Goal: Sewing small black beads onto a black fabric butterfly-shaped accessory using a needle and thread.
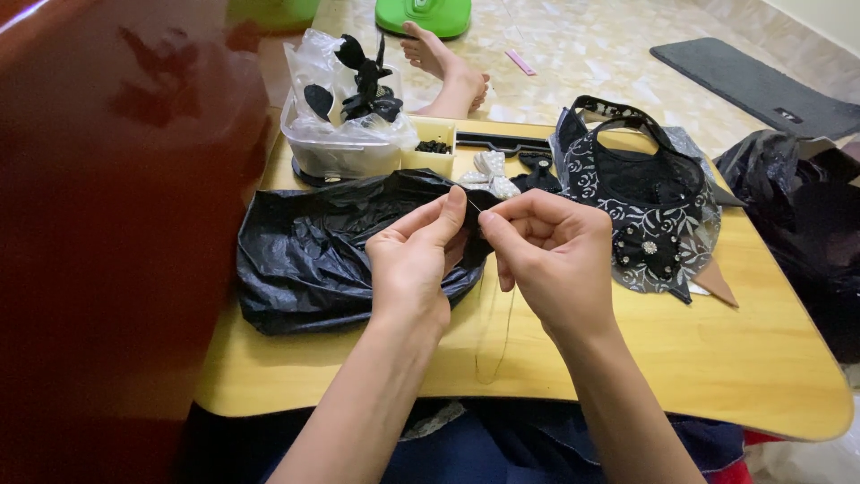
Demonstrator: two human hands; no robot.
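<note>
Black piece: a small dark bit of cloth sits pinched between both hands, above the middle of the table, just in front of the black plastic bag.
Thread: a thin pale thread hangs in a loop from the hands down past the table's near edge; whether a needle is on it is too small to tell.
Left hand: the left hand has thumb and forefinger closed on the dark piece, the other fingers curled under.
Right hand: the right hand meets it from the other side, fingertips pinched together at the same spot, knuckles up.
Bag: a crumpled black plastic bag lies on the left part of the table, touching the left hand.
Table: a low wooden table with rounded corners, over the person's lap.
Lace piece: a black shape with silver lace pattern and a beaded bow lies right of the hands.
Clear tub: a plastic tub lined with clear film, holding black trims, stands at the far edge.
Small box: a box of black beads sits just beside the tub.
Silver bow: a pale bow lies behind the hands.
Foot: a bare foot rests on the tiled floor beyond the table.
</note>
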